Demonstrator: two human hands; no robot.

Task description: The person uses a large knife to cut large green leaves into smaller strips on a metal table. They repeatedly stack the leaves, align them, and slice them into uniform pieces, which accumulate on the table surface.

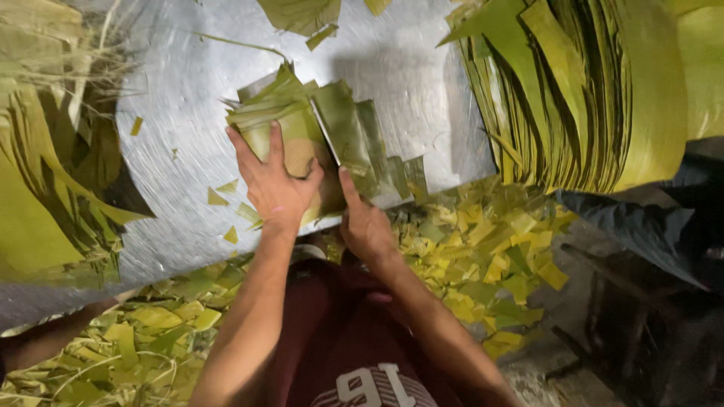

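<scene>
A stack of cut green leaf pieces (317, 128) lies on a shiny metal work surface (181, 90). My left hand (273, 185) presses flat on the near end of the stack, fingers spread over the top pieces. My right hand (363, 218) is at the stack's near right edge, thumb up against the side of the pieces, the other fingers curled under the surface's edge and hidden. Whether the right hand truly grips the pieces is unclear.
A tall pile of long green leaves (581, 98) stands at the right. More leaves and dry strands (45, 136) lie heaped at the left. Yellow-green leaf trimmings (483, 256) litter the floor below the surface's edge. Dark cloth (633, 218) hangs at the right.
</scene>
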